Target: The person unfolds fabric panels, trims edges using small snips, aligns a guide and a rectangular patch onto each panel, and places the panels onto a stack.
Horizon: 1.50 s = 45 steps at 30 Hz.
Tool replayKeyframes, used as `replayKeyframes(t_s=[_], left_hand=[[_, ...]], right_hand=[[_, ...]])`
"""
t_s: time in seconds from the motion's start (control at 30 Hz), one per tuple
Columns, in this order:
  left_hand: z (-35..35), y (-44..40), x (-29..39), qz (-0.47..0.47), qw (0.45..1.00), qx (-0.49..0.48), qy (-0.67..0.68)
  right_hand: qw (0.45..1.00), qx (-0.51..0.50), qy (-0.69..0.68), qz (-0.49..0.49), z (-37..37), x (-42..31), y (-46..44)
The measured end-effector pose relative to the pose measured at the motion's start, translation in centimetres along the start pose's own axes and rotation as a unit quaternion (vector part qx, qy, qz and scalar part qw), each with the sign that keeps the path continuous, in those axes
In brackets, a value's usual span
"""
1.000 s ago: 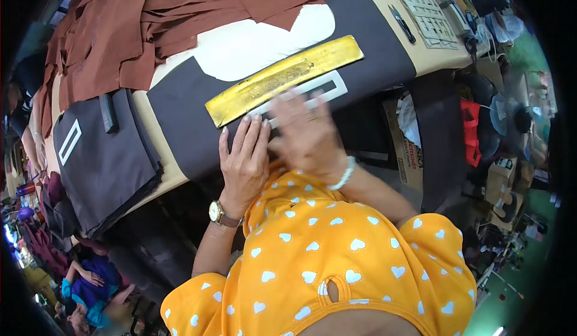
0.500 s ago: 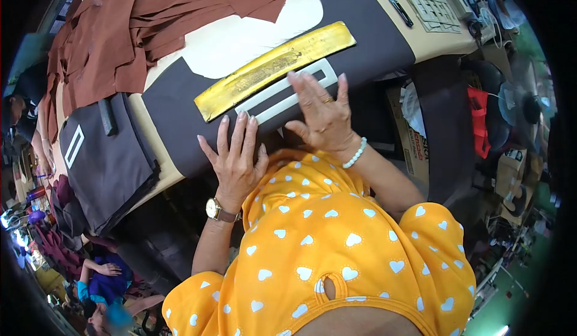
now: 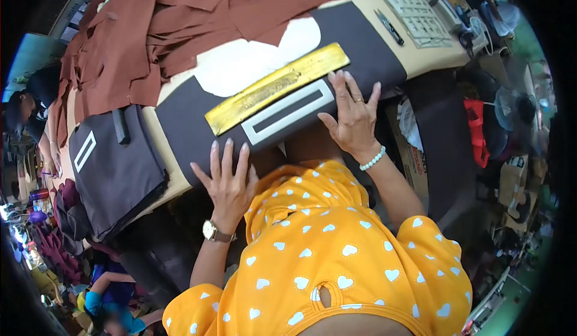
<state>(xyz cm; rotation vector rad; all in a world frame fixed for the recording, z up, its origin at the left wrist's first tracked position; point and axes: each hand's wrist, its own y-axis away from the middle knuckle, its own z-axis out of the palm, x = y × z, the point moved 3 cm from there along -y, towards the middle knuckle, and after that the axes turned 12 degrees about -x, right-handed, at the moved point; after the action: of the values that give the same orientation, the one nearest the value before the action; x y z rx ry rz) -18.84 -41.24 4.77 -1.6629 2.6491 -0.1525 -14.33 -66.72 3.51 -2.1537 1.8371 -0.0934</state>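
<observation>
A dark cloth piece (image 3: 183,129) lies on the table with a white rectangular frame (image 3: 293,122) flat on it. Along the far side of this frame sits a worn yellow bar (image 3: 300,72). My right hand (image 3: 354,120) is spread at the frame's right end, fingertips on the cloth near the bar. My left hand (image 3: 227,183) rests with fingers spread on the cloth's near edge, just below the frame's left end. Neither hand grips anything.
Brown cloth pieces (image 3: 198,12) heap at the back, beside a white sheet (image 3: 240,66). To the left, a dark cloth stack (image 3: 114,180) carries a smaller white frame (image 3: 82,148) and a dark bar (image 3: 121,127). Thread snips (image 3: 390,27) lie right. Another person's hand (image 3: 54,162) shows far left.
My right hand has shifted right, off the frame's middle to its right end. My left hand has drawn back from the frame's left end. The camera view has shifted slightly.
</observation>
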Motion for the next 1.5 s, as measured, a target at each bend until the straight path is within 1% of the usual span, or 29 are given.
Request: replayKeyframes(t_s=[0.03,0.1,0.13,0.17,0.23,0.3,0.33,0.37,0.4,0.43,0.5,0.53,0.63,0.67,0.7,0.73,0.77,0.8,0.83,0.87,0.93,1.03,1.1,1.17,1.23,1.3,1.37,1.43,1.5], left_hand=[[-0.7,0.3,-0.5,-0.005,1.0,0.0,-0.006],[-1.7,0.9,-1.9,-0.018,0.999,-0.008,0.032],[-2.0,0.7,-2.9,-0.053,0.996,0.008,0.073],[-2.2,0.6,-3.8,-0.087,0.989,0.022,0.115],[-2.4,-0.6,-5.2,-0.174,0.978,0.059,0.099],[-2.2,-2.3,-5.9,-0.259,0.958,0.082,0.093],[-1.5,-2.8,-6.1,-0.294,0.95,0.064,0.079],[-0.5,-3.1,-6.1,-0.313,0.946,0.053,0.059],[0.5,-3.2,-6.2,-0.334,0.941,0.04,0.037],[1.0,-3.3,-6.3,-0.357,0.934,0.028,0.014],[1.2,-3.1,-6.5,-0.347,0.937,0.028,0.029],[1.2,-2.9,-6.6,-0.341,0.939,0.022,0.027],[1.1,-3.0,-6.4,-0.33,0.942,0.036,0.04],[1.2,-2.9,-6.5,-0.327,0.943,0.041,0.046],[1.2,-2.8,-6.6,-0.323,0.944,0.045,0.051],[1.2,-2.8,-6.5,-0.321,0.944,0.056,0.047],[1.2,-2.8,-6.5,-0.319,0.945,0.06,0.05],[1.3,-2.7,-6.5,-0.317,0.945,0.064,0.052],[1.3,-2.8,-6.5,-0.317,0.945,0.069,0.054],[1.3,-2.9,-6.6,-0.315,0.945,0.073,0.055],[1.4,-2.8,-6.6,-0.314,0.945,0.076,0.054],[1.3,-2.8,-6.5,-0.312,0.945,0.081,0.054],[0.9,-2.9,-6.3,-0.316,0.944,0.077,0.053],[0.8,-2.9,-6.3,-0.316,0.943,0.084,0.066],[0.9,-2.9,-6.3,-0.319,0.941,0.093,0.072],[0.8,-2.9,-6.4,-0.314,0.941,0.101,0.076],[0.5,-2.9,-6.3,-0.305,0.942,0.124,0.073],[0.6,-2.7,-6.5,-0.299,0.94,0.13,0.1],[0.5,-2.7,-6.4,-0.301,0.934,0.151,0.119]], right_hand=[[1.0,0.008,-0.006,0.011,-0.3,0.5,-0.2],[0.997,0.027,-0.005,0.066,-1.2,2.0,-1.0],[0.997,0.039,0.008,0.07,-1.7,2.4,-1.8],[0.998,0.033,-0.03,0.034,-2.1,2.2,-2.9],[0.994,0.019,-0.104,-0.034,-2.3,0.6,-5.2],[0.982,-0.009,-0.128,-0.136,-1.1,-1.6,-6.9],[0.977,-0.045,-0.122,-0.171,-0.4,-2.2,-7.7],[0.968,-0.082,-0.117,-0.205,0.4,-2.5,-8.3],[0.959,-0.093,-0.145,-0.225,1.7,-2.2,-8.7],[0.956,-0.089,-0.151,-0.234,1.3,-2.1,-9.1],[0.949,-0.086,-0.168,-0.254,0.2,-2.2,-9.6],[0.946,-0.042,-0.186,-0.264,-1.0,-2.5,-9.8],[0.953,-0.039,-0.204,-0.221,-1.8,-0.9,-10.3],[0.956,0.039,-0.18,-0.229,-2.8,0.4,-10.9],[0.97,0.042,-0.186,-0.152,-3.3,2.5,-11.6],[0.97,0.085,-0.206,-0.094,-4.3,4.4,-12.3],[0.974,0.114,-0.198,-0.013,-4.4,7.0,-12.7],[0.964,0.134,-0.225,0.047,-4.3,10.1,-13.2],[0.967,0.141,-0.192,0.085,-4.2,13.2,-13.5],[0.964,0.172,-0.178,0.096,-4.6,15.3,-13.7],[0.954,0.141,-0.199,0.172,-4.3,19.9,-14.3],[0.978,0.173,0.015,0.112,-5.0,20.0,-13.9],[0.982,0.102,0.09,0.131,-4.9,17.5,-12.6],[0.984,0.058,0.116,0.125,-4.2,14.7,-10.6],[0.988,0.034,0.109,0.102,-3.5,11.8,-9.5],[0.986,0.052,0.117,0.102,-2.5,11.0,-9.2],[0.994,0.028,0.049,0.098,-2.0,12.1,-9.4],[0.996,0.02,0.013,0.091,-1.6,13.1,-9.9],[0.992,-0.017,-0.025,0.121,-0.7,14.8,-10.4]])
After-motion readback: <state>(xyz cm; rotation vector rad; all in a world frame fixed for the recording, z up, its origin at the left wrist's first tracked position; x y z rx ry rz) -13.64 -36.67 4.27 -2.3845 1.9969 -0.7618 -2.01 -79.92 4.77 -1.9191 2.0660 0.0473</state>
